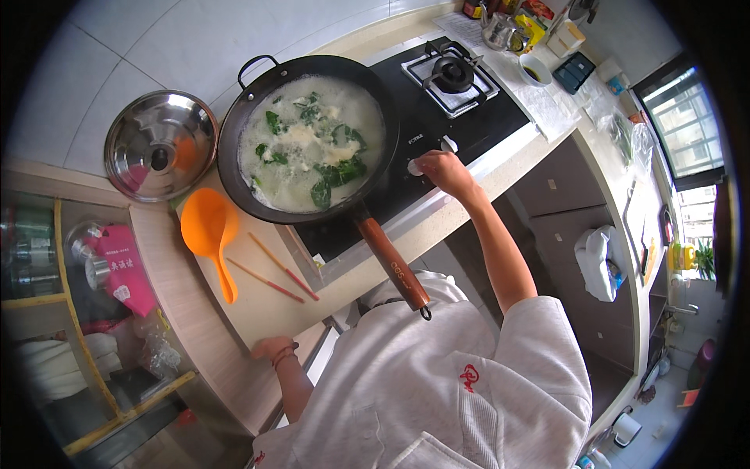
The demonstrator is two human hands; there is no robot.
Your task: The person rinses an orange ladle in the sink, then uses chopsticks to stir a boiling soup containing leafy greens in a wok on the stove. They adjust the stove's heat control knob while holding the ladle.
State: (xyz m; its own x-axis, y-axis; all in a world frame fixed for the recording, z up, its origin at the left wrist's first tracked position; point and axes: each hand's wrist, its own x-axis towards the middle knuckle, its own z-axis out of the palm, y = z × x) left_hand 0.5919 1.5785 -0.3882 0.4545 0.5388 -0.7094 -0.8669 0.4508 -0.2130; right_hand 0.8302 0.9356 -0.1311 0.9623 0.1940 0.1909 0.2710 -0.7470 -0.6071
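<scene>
My right hand (442, 172) is closed around a white stove knob (414, 167) on the front of the black gas stove (391, 187). A second knob (448, 144) sits just beyond it. My left hand (273, 348) rests on the edge of the counter (258, 313) and holds nothing. Over the left burner stands a large black wok (228, 160), its wooden handle (393, 263) pointing toward me. Whitish, foamy soup (293, 176) with green leaves (342, 170) and pale, egg-like clumps fills much of it. The burner under the wok is hidden.
Left of the wok lie a steel lid (160, 144), an orange ladle (209, 227) and two chopsticks (269, 277). The right burner (453, 75) is bare. Beyond it stand a steel kettle (500, 33) and a white bowl (534, 70) with dark liquid. A glass-doored cabinet (70, 313) is at far left.
</scene>
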